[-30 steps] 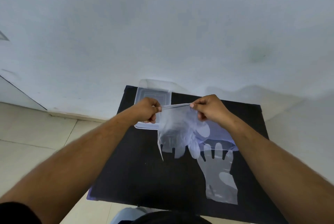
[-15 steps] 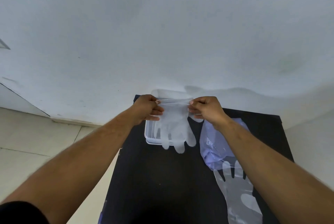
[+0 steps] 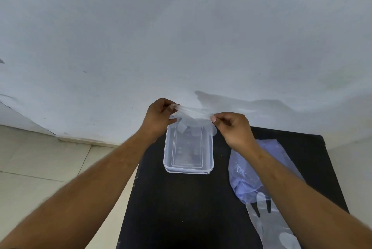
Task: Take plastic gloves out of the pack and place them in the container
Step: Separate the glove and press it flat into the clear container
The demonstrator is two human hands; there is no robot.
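Both hands (image 3: 201,122) pinching clear glove (image 3: 193,117) over container (image 3: 188,152), pack (image 3: 249,176) on black table (image 3: 181,208)

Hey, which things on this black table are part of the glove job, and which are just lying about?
Part of the job:
- held glove, pinched by left hand and right hand
- clear container
- bluish glove pack
- loose glove lying beside the pack

Just there:
- black table
- white wall

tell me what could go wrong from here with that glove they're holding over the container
1. The glove is pinched by its cuff between the left hand and the right hand at the container's far end; its fingers could drape over the rim instead of dropping inside.
2. The right forearm passes over the blue pack and the loose glove on the black table; pulling back might drag them.
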